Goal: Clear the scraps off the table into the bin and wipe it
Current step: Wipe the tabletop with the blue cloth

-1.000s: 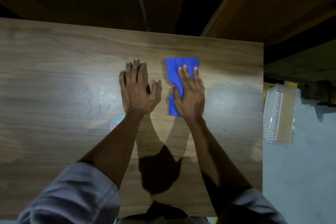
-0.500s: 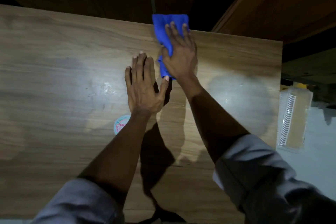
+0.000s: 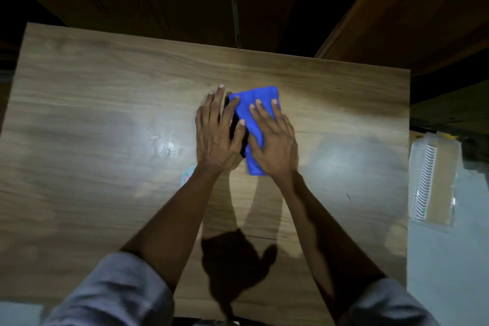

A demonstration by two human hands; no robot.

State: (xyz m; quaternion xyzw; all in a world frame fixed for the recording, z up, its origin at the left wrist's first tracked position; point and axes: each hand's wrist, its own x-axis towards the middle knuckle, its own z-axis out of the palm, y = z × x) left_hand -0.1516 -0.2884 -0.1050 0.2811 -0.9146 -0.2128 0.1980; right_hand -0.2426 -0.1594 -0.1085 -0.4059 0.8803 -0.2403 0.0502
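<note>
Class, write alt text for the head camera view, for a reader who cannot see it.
A person's right hand presses a folded blue cloth flat on a wooden table, the left hand flat beside it. A small sticker shows by the left wrist; a clear plastic pack lies off the table's right edge.

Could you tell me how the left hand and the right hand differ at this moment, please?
The right hand lies on the cloth, pressing it to the table; the left hand rests mostly on bare wood, only its thumb side meeting the cloth's edge. The left hand's fingertips reach slightly farther across the table than the right hand's. Both lie flat, palm down, fingers straight, side by side.
</note>
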